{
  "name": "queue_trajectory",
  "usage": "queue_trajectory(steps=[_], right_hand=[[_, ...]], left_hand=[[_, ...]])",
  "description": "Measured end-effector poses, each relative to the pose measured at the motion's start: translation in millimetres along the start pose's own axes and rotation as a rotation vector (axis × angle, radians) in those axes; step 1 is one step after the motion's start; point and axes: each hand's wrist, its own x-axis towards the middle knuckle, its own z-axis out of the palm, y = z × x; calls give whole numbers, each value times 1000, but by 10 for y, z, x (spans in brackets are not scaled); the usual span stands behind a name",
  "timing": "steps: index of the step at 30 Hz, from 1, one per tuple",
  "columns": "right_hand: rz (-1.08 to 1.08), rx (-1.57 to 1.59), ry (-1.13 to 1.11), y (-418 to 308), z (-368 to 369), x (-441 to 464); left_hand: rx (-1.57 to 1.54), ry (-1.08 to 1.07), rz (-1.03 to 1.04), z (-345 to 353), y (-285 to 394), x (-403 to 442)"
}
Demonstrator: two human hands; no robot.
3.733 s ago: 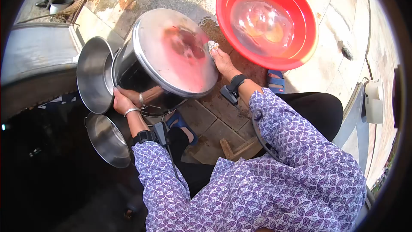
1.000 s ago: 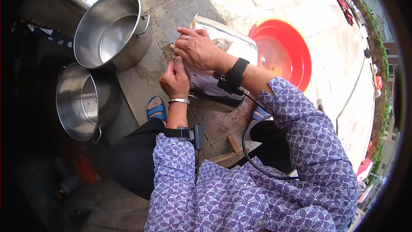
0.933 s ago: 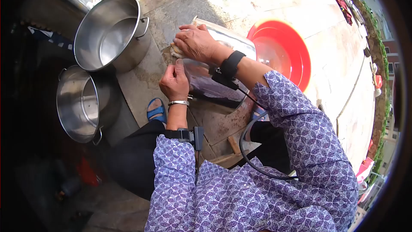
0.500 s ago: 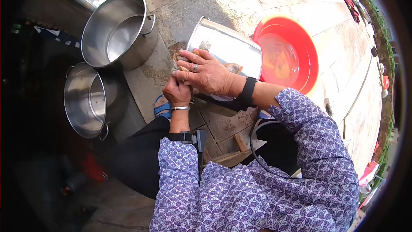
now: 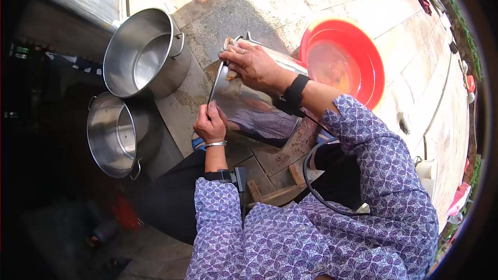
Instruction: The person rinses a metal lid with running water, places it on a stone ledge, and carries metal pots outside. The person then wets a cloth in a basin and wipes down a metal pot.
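A shiny metal pot (image 5: pixel 254 103) is tipped on its side between my knees, its mouth facing left. My left hand (image 5: pixel 210 123) is closed on the near part of its rim, thumb along the edge. Higher up, my right hand (image 5: pixel 254 66) presses a pale, brownish cloth (image 5: pixel 227 46) against the far part of the rim. The cloth bulges out past the fingers and is partly hidden under them. A handle (image 5: pixel 250 36) stands out from the pot's far side. The inside of this pot is out of sight.
Two more metal pots, a larger one (image 5: pixel 174 67) and another (image 5: pixel 136 137), stand at the left. A red basin (image 5: pixel 374 62) holding water is beyond the pot to the right. Below lies a wooden stool or frame (image 5: pixel 277 194). A black cable (image 5: pixel 307 168) hangs from my right wrist.
The pot has turned and tilted, so its far handle now shows. My right hand has moved up with the cloth, while my left hand has moved down and apart onto the rim.
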Motion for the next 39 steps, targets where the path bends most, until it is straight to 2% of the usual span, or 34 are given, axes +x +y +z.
queue_trajectory(steps=[3,8,10,11,12,15,17,19,21,22,23,26,27,32,33,35,36,38,39], right_hand=[[-105,-51,65,-188,116,-304],[-96,-122,168,-368,153,-565],[-3,-153,199,-277,209,-495],[150,-136,243,-210,203,-428],[268,-93,169,-55,169,-393],[618,31,-93,339,60,-181],[630,3,-90,306,71,-207],[241,-97,58,-110,-21,-409],[-123,-182,171,-349,91,-598],[-231,-256,180,-407,92,-662],[-223,-241,171,-390,108,-658],[156,-119,122,-83,8,-383],[96,-102,72,99,6,-355],[228,-44,67,-160,-34,-511],[74,-141,111,-278,67,-678],[-208,-171,-17,-602,87,-1051],[-199,-174,-19,-587,73,-1116],[-245,-138,-72,-560,72,-1213],[-163,-180,-43,-502,-4,-1146]], left_hand=[[262,-21,-15,111,496,206],[175,-56,-2,92,466,295],[132,-83,-11,62,310,351],[87,-101,-17,63,232,372],[-28,-104,-53,79,119,355],[68,-117,24,33,208,372],[104,-125,67,41,238,388],[-30,-96,10,23,275,390],[-19,-96,-44,61,355,420],[47,-83,-6,85,350,439],[118,-74,29,84,334,424],[118,-136,-39,46,301,406],[119,-177,-38,40,303,411],[20,-129,-53,144,227,409],[20,-128,-52,143,203,436],[154,-136,-20,140,177,421],[28,-157,-95,122,242,401],[3,-144,-71,146,244,396],[-12,-124,-49,125,222,385]])
